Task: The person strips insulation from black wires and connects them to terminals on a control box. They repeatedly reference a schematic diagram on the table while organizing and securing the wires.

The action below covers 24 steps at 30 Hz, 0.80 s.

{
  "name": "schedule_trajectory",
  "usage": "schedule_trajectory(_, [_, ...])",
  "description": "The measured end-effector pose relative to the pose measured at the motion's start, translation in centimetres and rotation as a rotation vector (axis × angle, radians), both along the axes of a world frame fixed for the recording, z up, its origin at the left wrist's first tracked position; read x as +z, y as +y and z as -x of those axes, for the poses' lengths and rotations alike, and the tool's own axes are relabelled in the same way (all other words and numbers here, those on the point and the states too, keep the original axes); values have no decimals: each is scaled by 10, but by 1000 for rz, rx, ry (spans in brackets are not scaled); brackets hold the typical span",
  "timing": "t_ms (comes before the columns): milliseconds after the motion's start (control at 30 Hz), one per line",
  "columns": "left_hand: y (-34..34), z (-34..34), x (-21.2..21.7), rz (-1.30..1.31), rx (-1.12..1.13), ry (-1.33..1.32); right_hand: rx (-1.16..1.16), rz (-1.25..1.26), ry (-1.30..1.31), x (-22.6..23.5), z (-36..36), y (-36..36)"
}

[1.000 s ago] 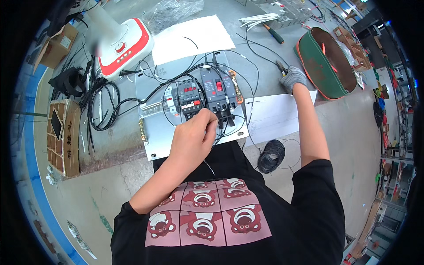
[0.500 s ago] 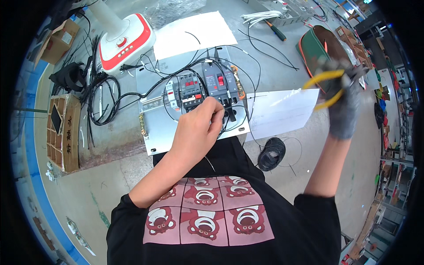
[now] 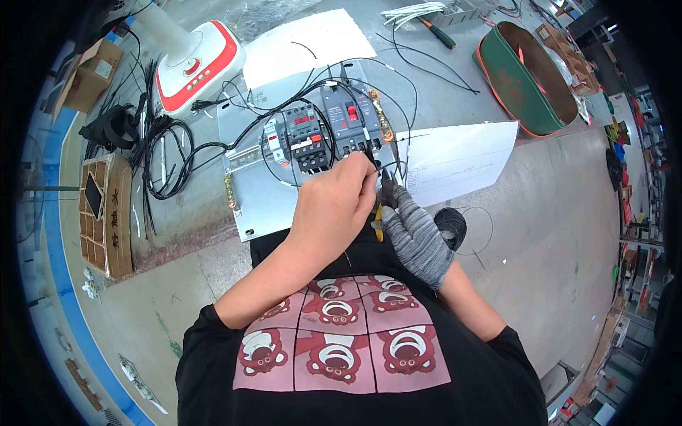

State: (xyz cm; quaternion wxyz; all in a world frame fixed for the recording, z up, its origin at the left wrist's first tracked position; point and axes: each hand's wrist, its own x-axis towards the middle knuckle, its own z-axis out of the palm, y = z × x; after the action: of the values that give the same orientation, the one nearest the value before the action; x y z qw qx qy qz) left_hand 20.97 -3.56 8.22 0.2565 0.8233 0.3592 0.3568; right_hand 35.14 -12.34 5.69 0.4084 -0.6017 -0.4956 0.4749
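A metal mounting plate (image 3: 266, 206) lies at the bench's front edge, carrying a circuit breaker (image 3: 344, 113) with a red switch and a contactor (image 3: 304, 128). My bare left hand (image 3: 337, 195) is closed at the breaker's lower terminals, its fingertips pinched on a thin black wire (image 3: 389, 167). Beside it, my right hand (image 3: 418, 238) in a grey glove is wrapped round yellow-handled pliers (image 3: 378, 224). The dark jaws of the pliers are close to the wire by my left fingertips; whether they touch it I cannot tell.
A white paper sheet (image 3: 465, 160) lies right of the plate, another paper (image 3: 305, 46) behind it. A green oval bin (image 3: 515, 89) stands at the back right. Left are a fan base (image 3: 202, 67), coiled black cable (image 3: 167, 170) and a divided cardboard box (image 3: 117, 220). A wire coil (image 3: 450, 226) shows below the bench edge.
My right hand has come from beside the green bin to the breaker's lower end, bringing the pliers next to my left hand. My left hand has shifted slightly right, still pinched.
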Motion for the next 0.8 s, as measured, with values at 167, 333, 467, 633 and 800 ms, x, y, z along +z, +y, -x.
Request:
schedule_trajectory(167, [-5,1,3,-6,5,22,31,-116,-180,-9,2,-3])
schedule_trajectory(333, [-12,3,8,151,-28,11,-2,-164,-150,-7,3,-4])
schedule_trajectory(467, [-10,9,23,498,-204,-123,18,-100,134,0,6,-10])
schedule_trajectory(633, [6,15,21,745,-597,-266,75,-20,227,11,8,-17])
schedule_trajectory(800, [8,10,10,644,-706,-377,93,-27,129,13,6,-19])
